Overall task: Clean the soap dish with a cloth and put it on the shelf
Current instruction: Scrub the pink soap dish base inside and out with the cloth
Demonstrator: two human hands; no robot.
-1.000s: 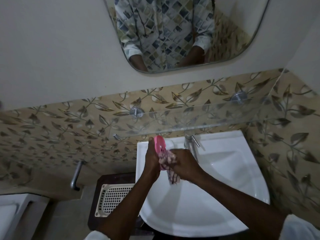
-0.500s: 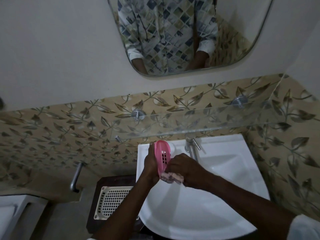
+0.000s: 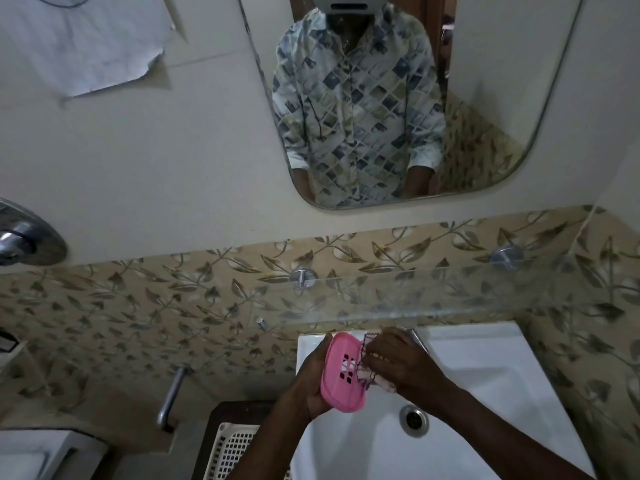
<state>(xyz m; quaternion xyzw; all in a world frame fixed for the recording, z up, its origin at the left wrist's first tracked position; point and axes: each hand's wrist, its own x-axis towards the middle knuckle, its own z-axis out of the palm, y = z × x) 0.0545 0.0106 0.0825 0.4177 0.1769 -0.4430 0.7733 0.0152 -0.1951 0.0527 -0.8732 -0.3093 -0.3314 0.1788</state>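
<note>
A pink soap dish [image 3: 343, 374] is held above the back left corner of a white sink [image 3: 485, 344], below the glass shelf [image 3: 450, 294] fixed to the leaf-patterned tiles, and not touching it. Half a second earlier the dish stood nearly edge-on. Now its slotted face is turned towards the camera, and the checked cloth [image 3: 376, 378], then bunched at the dish's lower end, lies against its right edge. The view has also lifted, taking in more of the mirror [image 3: 502, 98] and bringing the drain [image 3: 414, 415] into sight.

The left grip [image 3: 310, 379] is closed round the dish from the left, with the fingertips hooked over the top rim and the palm cupping the lower end. The right grip [image 3: 398, 362] is closed on the cloth, its bent fingers pressing the fabric against the dish beside the slots. A fold of the cloth shows above the knuckles and another below the palm.

The tap is largely hidden behind the right grip. A white plastic basket [image 3: 232, 448] sits on a dark stand to the left of the sink, near a metal bar [image 3: 171, 393] on the wall. A curled sheet of paper [image 3: 86, 39] hangs on the wall at upper left.
</note>
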